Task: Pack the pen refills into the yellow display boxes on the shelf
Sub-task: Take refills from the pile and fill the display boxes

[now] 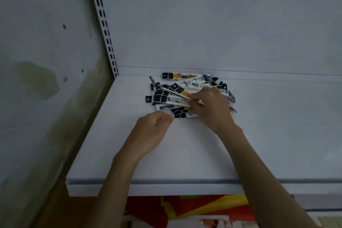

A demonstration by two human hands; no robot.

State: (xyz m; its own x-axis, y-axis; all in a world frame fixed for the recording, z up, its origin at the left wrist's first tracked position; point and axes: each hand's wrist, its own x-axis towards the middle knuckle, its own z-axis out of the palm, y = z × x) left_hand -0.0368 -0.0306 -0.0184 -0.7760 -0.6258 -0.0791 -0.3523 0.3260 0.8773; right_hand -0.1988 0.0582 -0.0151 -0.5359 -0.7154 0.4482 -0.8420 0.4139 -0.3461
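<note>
Two hands at a pile of pen refill packs on a big white shelf.

The white shelf fills most of the view, with a plain pale back wall behind it and a metal rail with slots going up at the left corner. Under the shelf's front edge are some red and yellow things, too blurry to tell what they are. The pile of pen refill packs lies in a messy heap near the back of the shelf. The right hand rests on top of the pile, and its fingers and thumb pinch one long thin pack, which sticks out to the left. The left hand is at the front edge of the pile with its fingers curled in. Its fingertips are right by a black pack end, but I cannot tell if it holds anything.
</note>
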